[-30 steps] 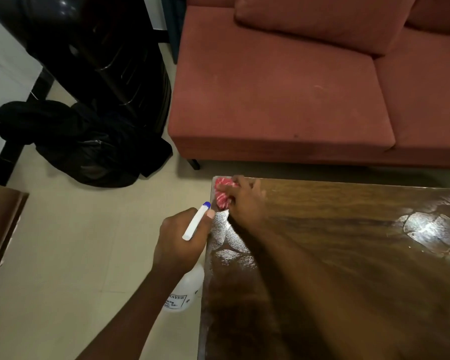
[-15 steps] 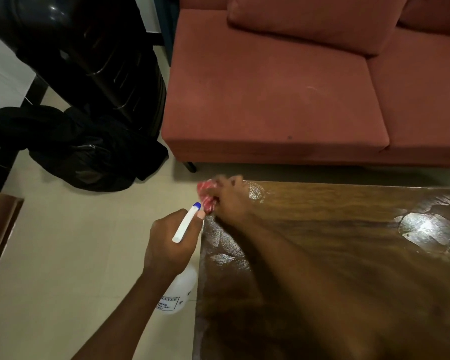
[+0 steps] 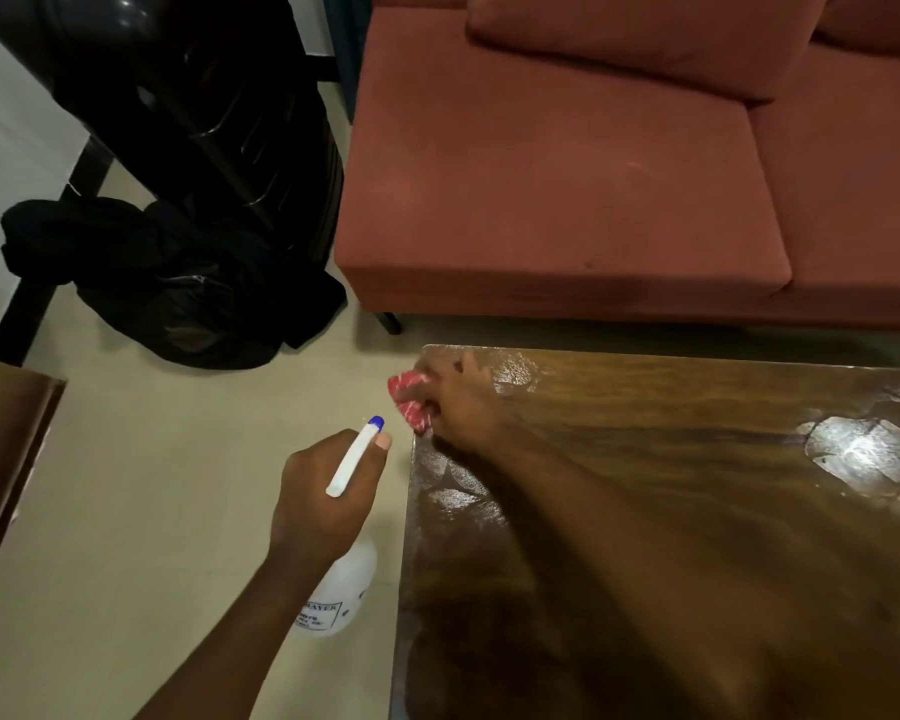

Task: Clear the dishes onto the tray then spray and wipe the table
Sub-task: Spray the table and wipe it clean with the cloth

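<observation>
Wiping looks well under way: no dishes show on the table (image 3: 697,449), and wet streaks shine across its top, so clearing and spraying seem done. The right hand (image 3: 461,402) clutches a crumpled red-and-white cloth (image 3: 410,400) at the table's far left corner. The left hand (image 3: 323,491) grips a white spray bottle (image 3: 341,595) just off the table's left edge.

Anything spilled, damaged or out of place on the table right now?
Nothing stands out. The table shows only wet, shiny streaks. The right hand grips the cloth at its far left corner, partly past the edge; the left hand holds the spray bottle over the floor.
</observation>
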